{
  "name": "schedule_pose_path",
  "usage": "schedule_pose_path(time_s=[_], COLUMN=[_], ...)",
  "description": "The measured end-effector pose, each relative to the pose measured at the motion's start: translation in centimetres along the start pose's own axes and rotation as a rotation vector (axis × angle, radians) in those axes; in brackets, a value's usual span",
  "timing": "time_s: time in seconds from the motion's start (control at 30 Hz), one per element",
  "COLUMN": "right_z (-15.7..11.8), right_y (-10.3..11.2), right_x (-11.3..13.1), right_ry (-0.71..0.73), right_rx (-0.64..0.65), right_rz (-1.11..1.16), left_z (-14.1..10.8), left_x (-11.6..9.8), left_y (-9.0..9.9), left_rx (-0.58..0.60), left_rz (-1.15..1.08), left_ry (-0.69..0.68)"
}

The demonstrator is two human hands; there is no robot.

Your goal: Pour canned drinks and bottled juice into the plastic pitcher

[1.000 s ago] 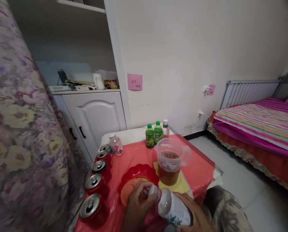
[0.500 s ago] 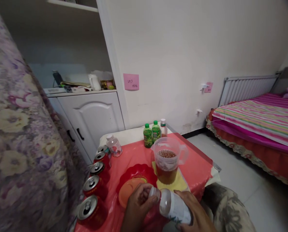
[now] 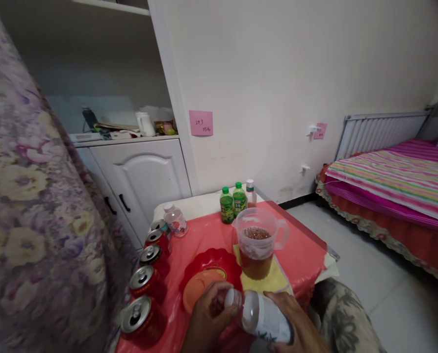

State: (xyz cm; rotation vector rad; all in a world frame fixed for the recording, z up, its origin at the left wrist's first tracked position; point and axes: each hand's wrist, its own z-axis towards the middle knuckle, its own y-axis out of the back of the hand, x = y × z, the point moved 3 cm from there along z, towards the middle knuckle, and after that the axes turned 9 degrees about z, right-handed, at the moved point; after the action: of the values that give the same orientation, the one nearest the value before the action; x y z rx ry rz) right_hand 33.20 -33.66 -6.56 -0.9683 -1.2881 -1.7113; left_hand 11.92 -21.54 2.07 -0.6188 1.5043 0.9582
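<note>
A clear plastic bottle (image 3: 265, 318) with a pale label lies tilted on its side in the grip of my right hand (image 3: 296, 323). At its neck, the fingers of my left hand (image 3: 209, 316) pinch the whitish bottle cap (image 3: 232, 298); whether the cap is fully on the neck I cannot tell. Just beyond the bottle, a clear plastic pitcher (image 3: 257, 250) of foamy brown drink stands on a yellow cloth (image 3: 277, 282). Left of it are a red scalloped plate (image 3: 193, 262) and an orange lid-like disc (image 3: 194, 289), partly behind my left hand.
Several drink cans (image 3: 136, 316) line the left edge of the red-covered table (image 3: 207, 235), with a clear bottle (image 3: 175, 220) behind them. Two green bottles (image 3: 226, 206) and a white-capped bottle (image 3: 251, 193) stand at the back. A floral curtain (image 3: 16, 196) hangs at left.
The cap and my left fingers have shifted very slightly left at the bottle's neck. My right hand keeps its grip on the bottle. The whole view has moved a little.
</note>
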Motion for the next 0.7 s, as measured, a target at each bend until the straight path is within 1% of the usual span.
schedule_pose_path(time_s=[0.07,0.17,0.27,0.3,0.37,0.47,0.53,0.6,0.7], right_z=[0.0,0.0,0.1,0.2,0.3,0.7,0.8,0.9,0.9], right_y=[0.0,0.1,0.3,0.3,0.3,0.3,0.1,-0.2,-0.4], right_x=[0.1,0.8,2.5,3.2,4.4,5.4,5.3,5.0,4.6], right_ry=[0.002,-0.031,-0.127,-0.171,-0.259,-0.282,-0.261,-0.263,-0.294], right_rx=[-0.005,0.008,0.075,0.122,0.175,0.178,0.167,0.151,0.131], right_rz=[0.036,0.158,0.339,0.401,0.493,0.556,0.563,0.562,0.544], left_z=[0.1,0.3,0.5,0.5,0.3,0.1,0.2,0.4,0.7], left_x=[-0.1,-0.2,-0.3,-0.3,-0.3,-0.2,-0.2,-0.1,0.1], left_y=[0.0,0.1,0.5,0.6,0.8,0.8,0.7,0.4,-0.1], left_rx=[-0.001,0.025,0.073,0.091,0.126,0.161,0.147,0.091,0.003], left_rz=[-0.011,-0.049,-0.086,-0.088,-0.076,-0.06,-0.064,-0.073,-0.113], left_ry=[0.006,-0.018,-0.034,-0.029,-0.009,0.007,-0.016,-0.04,0.004])
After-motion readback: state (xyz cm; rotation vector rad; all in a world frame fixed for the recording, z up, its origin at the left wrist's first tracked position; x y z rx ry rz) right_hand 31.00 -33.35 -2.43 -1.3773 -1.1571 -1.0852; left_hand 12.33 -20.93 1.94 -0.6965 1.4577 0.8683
